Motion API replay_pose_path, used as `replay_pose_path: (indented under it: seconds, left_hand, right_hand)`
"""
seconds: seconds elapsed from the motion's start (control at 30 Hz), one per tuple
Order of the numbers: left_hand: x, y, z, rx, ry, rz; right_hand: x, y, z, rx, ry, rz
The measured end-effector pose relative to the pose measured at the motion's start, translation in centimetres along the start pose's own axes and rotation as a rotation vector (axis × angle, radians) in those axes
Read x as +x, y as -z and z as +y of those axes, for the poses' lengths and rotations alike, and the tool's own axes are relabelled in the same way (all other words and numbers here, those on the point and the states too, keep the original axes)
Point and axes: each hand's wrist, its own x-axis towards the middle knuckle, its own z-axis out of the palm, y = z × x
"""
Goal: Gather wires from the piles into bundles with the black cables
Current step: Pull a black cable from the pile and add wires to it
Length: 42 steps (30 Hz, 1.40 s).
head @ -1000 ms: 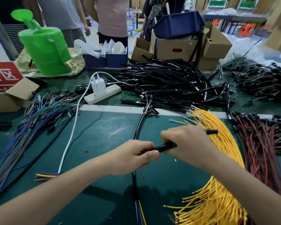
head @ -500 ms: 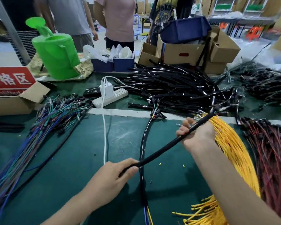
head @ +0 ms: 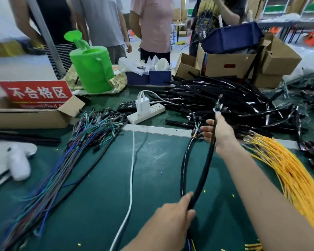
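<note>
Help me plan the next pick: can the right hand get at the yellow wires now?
Probably yes: the yellow wires lie just beside the right hand, with nothing between. Its grip is on the black cable, though, so few fingers are free.

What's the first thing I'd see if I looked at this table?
The bright green watering can at the back left of the table jumps out first. Then the fan of yellow wires on the right, and the long black cable held between the person's left hand and right hand in the middle.
</note>
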Motion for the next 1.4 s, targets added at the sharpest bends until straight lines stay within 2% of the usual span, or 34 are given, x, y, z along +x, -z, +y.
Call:
replay_pose_path:
  seconds: [0.03,0.1,0.2,0.23,0.3,0.37,0.47,0.5,0.57,0.67,0.83,0.97,1.03,1.23,1.3,1.33,1.4]
  left_hand:
    - [0.1,-0.4,0.2,0.035,-0.016,0.006]
    - [-0.1,-0.3,-0.2,0.176,-0.185,0.217]
    - [-0.3,2.4,-1.7,0.075,-0.410,0.488]
    - [0.4,3.7,-2.9,0.063,-0.414,0.556]
    - [2.4,7.3,-6.0,0.094,-0.279,0.685]
    - [4.9,11.3,-10.1,0.124,-0.023,0.777]
    - [7.7,15.8,-16.8,0.206,0.401,0.708]
    - [8.2,16.6,-18.5,0.241,0.495,0.669]
    - [8.6,17.2,-20.8,0.281,0.544,0.662]
    - [8.6,17.7,-22.0,0.254,0.497,0.783]
    - [8.0,18.5,-22.5,0.294,0.477,0.784]
    - [7.3,19.3,-21.7,0.351,0.358,0.987]
    - [7.2,20.2,-20.9,0.285,0.302,1.059]
    - [6.0,22.5,-14.6,-0.127,0.072,1.318]
    - [5.3,22.8,-11.3,-0.243,-0.042,1.273]
    - [5.0,22.6,-9.7,-0.322,-0.123,1.188]
    - [4.8,21.1,-6.5,-0.482,-0.246,0.905]
  right_hand:
    - [0.3,-0.7,1.0,-0.249,0.036,0.040]
    - [0.0,-2.0,3.7,-0.659,0.103,0.135]
    - [-1.9,-3.5,8.0,-1.024,0.296,0.096]
    - [-2.3,-3.7,9.2,-1.164,0.356,0.080]
    - [-2.6,-3.7,10.4,-1.349,0.424,0.088]
    - [-2.6,-3.6,10.6,-1.371,0.436,0.099]
    - [-2.7,-3.5,10.7,-1.365,0.454,0.104]
    - [-2.7,-3.5,10.8,-1.359,0.458,0.105]
    - [-2.7,-3.4,10.8,-1.331,0.469,0.096]
    - [-2.7,-3.3,10.8,-1.310,0.486,0.092]
    - [-2.8,-3.3,10.8,-1.306,0.502,0.094]
    - [-2.7,-3.1,10.8,-1.282,0.503,0.088]
    - [-2.7,-3.1,10.8,-1.272,0.501,0.080]
    - [-2.4,-3.0,11.0,-1.248,0.494,0.081]
    - [-2.6,-3.0,10.8,-1.214,0.479,0.080]
    - [-2.8,-3.0,10.5,-1.167,0.496,0.095]
    - [-4.0,-3.4,9.4,-0.928,0.615,0.117]
